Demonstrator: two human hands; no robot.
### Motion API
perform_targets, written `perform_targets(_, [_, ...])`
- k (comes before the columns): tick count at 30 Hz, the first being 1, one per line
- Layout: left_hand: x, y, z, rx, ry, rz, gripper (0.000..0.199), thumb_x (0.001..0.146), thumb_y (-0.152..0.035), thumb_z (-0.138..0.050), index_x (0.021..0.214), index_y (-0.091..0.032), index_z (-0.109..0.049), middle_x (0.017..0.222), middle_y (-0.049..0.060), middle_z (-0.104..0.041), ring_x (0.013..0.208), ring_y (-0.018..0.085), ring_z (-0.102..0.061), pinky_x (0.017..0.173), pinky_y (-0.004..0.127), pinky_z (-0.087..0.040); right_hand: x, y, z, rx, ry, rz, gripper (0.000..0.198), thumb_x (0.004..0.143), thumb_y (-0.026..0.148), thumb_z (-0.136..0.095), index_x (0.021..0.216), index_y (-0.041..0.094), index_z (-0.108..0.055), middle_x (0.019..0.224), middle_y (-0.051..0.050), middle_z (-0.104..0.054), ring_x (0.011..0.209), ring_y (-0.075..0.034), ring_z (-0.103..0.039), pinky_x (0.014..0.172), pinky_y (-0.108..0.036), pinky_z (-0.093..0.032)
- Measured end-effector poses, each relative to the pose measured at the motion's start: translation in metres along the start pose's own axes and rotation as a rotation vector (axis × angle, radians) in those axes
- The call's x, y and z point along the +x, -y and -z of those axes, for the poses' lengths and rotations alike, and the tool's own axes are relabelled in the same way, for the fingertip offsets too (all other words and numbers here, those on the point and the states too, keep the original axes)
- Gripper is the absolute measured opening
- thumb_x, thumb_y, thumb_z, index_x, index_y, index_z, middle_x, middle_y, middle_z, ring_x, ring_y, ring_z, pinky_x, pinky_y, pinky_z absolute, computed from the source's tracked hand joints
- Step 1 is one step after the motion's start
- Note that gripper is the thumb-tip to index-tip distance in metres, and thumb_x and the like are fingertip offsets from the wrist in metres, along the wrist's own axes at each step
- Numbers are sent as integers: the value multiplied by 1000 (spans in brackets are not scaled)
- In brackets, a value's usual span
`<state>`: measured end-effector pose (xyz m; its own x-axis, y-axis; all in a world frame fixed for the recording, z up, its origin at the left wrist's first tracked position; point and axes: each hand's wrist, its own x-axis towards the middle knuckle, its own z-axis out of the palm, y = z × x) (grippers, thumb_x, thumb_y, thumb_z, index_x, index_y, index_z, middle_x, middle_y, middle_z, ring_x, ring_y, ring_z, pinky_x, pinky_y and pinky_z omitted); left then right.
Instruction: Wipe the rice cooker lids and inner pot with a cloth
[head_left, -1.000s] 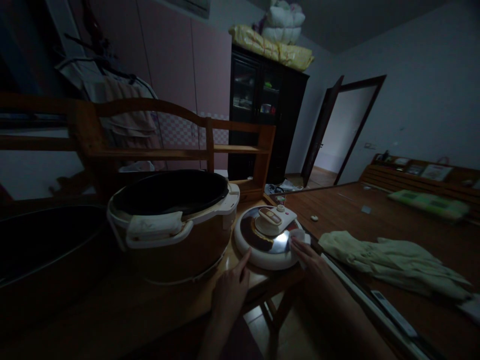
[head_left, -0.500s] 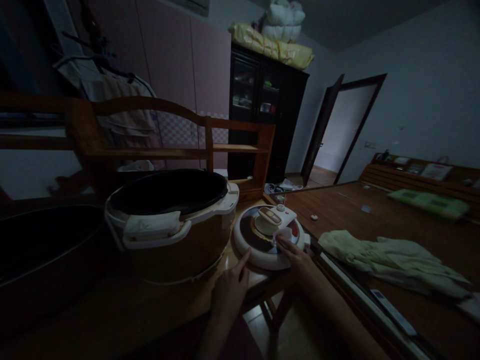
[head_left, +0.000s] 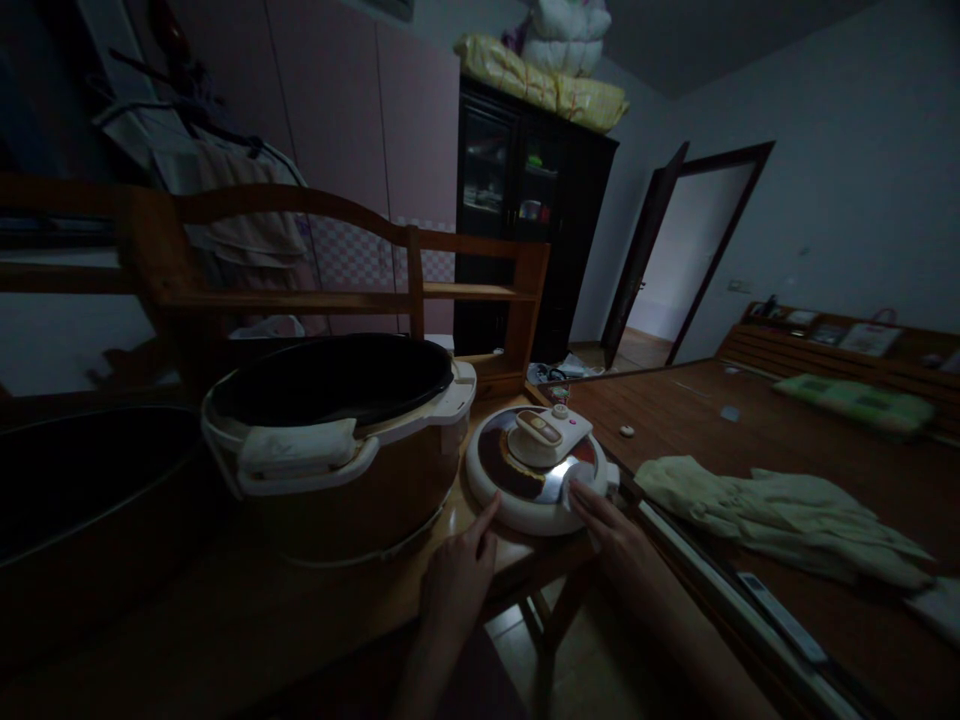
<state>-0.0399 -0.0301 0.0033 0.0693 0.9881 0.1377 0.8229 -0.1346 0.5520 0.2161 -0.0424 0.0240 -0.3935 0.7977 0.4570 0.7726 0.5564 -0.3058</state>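
A round electric pressure cooker lid [head_left: 491, 512] lies on the wooden table, with a white rim, a raised handle and a dark, patterned top panel. My left hand [head_left: 459, 578] is at its near-left rim, one fingertip against the edge and the other fingers partly hidden. On the lid's right side, my right hand [head_left: 611, 525] presses a white wipe or tissue [head_left: 576, 480], mostly covered by its fingers, against the panel. Left of the lid stands the cooker body [head_left: 390, 500], uncovered, with a black inside and a white side handle.
A dark pot [head_left: 97, 500] stands at the far left of the table [head_left: 330, 620]. Behind it is a wooden shelf rail [head_left: 300, 300]. To the right, a wooden bed platform [head_left: 675, 400] holds a pale green cloth [head_left: 765, 515] and a small white round piece [head_left: 627, 431].
My right hand has slid the white wipe slightly right, away from the handle, baring a shiny patch of the panel. My left hand stays at the rim. The view shifts slightly.
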Motion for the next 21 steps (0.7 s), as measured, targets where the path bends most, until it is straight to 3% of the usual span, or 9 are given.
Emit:
perform_targets(6, [0,1,-1,7,-1,6,52,93,-28,-47,143,-39,-38,89,6,-75,77,20,-69,62,26,-41,-12,-38,2,-164,-107,-155,72,76,-5,-34,141,23,-46,148,-11,-42,133,-24,-44,109,-43,-40])
perform_targets(13, [-1,1,-1,-10,3,7,51,94,-28,-45,142,-43,-39,89,6,-74,79,21,-69,61,26,-40,-5,11,-24,-60,-75,-4,80,79,-9,-26,151,25,-23,157,-6,-23,143,-20,-24,115,-42,-30])
perform_targets(17, [0,0,0,-8,11,10,50,94,-30,-44,141,-44,-39,89,5,-75,79,22,-69,60,27,-39,0,31,-45,2,-30,86,77,83,-7,-27,152,25,-17,157,-6,-23,143,-21,-22,116,-43,-29])
perform_targets(21, [1,0,1,-58,19,-2,49,94,-29,-44,141,-43,-40,95,5,-75,80,20,-69,64,25,-42,0,34,-50,20,-22,128,71,88,-3,-30,152,24,-17,156,-7,-26,143,-21,-22,115,-42,-30])
